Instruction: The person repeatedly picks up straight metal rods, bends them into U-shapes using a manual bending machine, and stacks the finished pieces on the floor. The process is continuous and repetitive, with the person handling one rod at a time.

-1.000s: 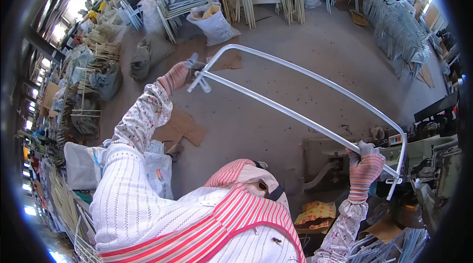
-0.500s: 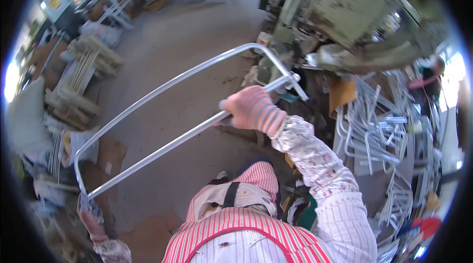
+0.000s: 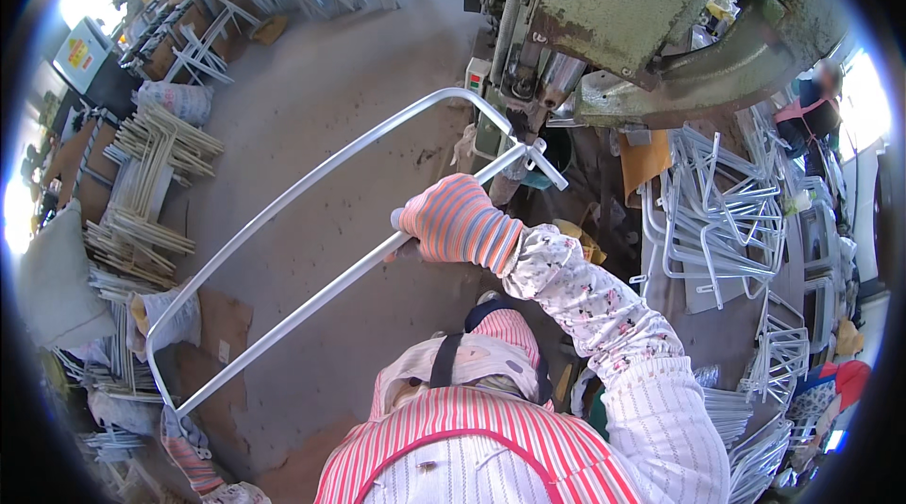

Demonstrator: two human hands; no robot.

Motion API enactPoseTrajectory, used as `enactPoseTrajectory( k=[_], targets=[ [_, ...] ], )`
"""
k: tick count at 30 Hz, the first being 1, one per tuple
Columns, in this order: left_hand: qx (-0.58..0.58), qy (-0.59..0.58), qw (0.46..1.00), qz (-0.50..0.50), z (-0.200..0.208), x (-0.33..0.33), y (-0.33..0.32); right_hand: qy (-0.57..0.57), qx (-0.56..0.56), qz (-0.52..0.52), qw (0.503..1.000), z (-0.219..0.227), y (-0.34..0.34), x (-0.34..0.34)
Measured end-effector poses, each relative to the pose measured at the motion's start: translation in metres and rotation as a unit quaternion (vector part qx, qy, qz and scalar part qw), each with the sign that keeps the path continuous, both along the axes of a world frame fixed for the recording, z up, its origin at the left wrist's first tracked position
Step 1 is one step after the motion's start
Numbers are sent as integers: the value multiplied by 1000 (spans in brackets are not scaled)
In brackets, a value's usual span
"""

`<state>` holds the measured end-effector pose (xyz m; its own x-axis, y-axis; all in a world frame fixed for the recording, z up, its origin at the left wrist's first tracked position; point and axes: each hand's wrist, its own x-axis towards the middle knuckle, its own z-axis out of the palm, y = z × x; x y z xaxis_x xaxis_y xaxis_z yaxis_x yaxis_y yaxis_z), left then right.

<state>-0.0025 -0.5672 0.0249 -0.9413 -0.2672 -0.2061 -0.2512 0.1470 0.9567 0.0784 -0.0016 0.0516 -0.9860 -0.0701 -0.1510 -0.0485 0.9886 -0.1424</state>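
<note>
Across the view slants a long metal tube frame (image 3: 302,185), its two bars joined at rounded ends, with short flattened tabs at the upper right end. My right hand (image 3: 460,224), in a pink, orange and grey striped glove, is closed round the straight lower bar near that end. At the far lower left corner of the frame, my left hand (image 3: 191,452) grips it in a similar glove with grey fingertips. The tabbed end lies just below the green machine (image 3: 613,8) in the picture; whether they touch I cannot tell.
A pile of bent metal tubes (image 3: 717,211) lies on the right, beside brown cardboard (image 3: 645,164). Another person (image 3: 810,112) is at the far right. Stacked pale tube parts (image 3: 151,159) and a white sack (image 3: 61,277) stand on the left. Flattened cardboard (image 3: 212,353) lies on the floor.
The tube frame and my right hand have moved a little left in the view, and my left hand slightly lower. The view has shifted and sharpened. Both hands keep their hold.
</note>
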Motion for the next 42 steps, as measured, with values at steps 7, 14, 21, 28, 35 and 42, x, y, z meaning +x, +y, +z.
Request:
enactPoseTrajectory(
  k=[7, 14, 21, 28, 35, 42],
  targets=[
    [39, -12, 999, -22, 9, 10, 11, 5, 18, -7, 1000, 2, -1, 1],
    [53, 28, 998, -22, 4, -20, -20, -18, 37, -16, 999, 39, -26, 6],
    [-60, 115, 940, -317, -4, -55, 24, -175, -251, 4, 952, 17, -98, 112],
    [28, 76, 781, -619, -11, 12, 400, 3, -224, -267, 937, -31, -76, 269],
    [273, -75, 776, -564, 10, 12, 561, 133, -197, -420, 876, -11, -7, 276],
    [239, -54, 766, -594, 5, 14, 598, 89, -198, -430, 876, 5, 42, 278]
  ],
)
